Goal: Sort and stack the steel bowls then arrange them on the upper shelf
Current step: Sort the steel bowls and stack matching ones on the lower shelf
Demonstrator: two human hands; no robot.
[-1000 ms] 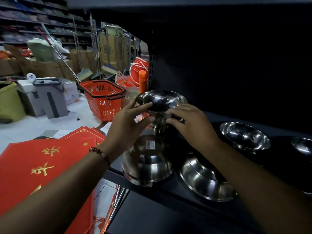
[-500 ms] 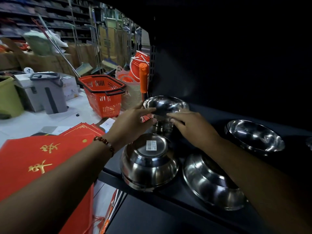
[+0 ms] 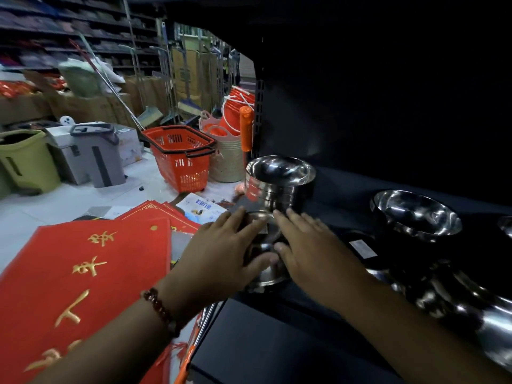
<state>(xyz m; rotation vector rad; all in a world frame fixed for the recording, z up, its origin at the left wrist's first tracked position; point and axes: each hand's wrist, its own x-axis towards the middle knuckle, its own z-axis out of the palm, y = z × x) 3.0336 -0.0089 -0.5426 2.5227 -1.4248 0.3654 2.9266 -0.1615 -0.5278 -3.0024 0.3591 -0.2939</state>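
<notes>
On the dark shelf: steel bowls are spread along the shelf (image 3: 346, 187), seen from above.
Left hand (image 3: 221, 250): laid on the left side of the upturned bowl (image 3: 266, 261) at the shelf's front edge; fingers are stretched forward over it and the thumb is pressed low against its wall. A red bead bracelet (image 3: 159, 307) is worn on the wrist.
Right hand (image 3: 313, 245): laid on the right side of the same bowl, fingers straight, thumb set low near the left thumb. The bowl is thus clasped between both palms rather than pinched.
Stack (image 3: 277, 181): several nested bowls are stood rim-up just behind the hands, near the shelf's left end.
Other bowls: a wide bowl (image 3: 418, 214) sits rim-up to the right; a blurred large bowl (image 3: 471, 306) lies at the lower right.
Floor: a red basket (image 3: 180, 156) and red mats (image 3: 83, 273) with gold characters are seen at left.
</notes>
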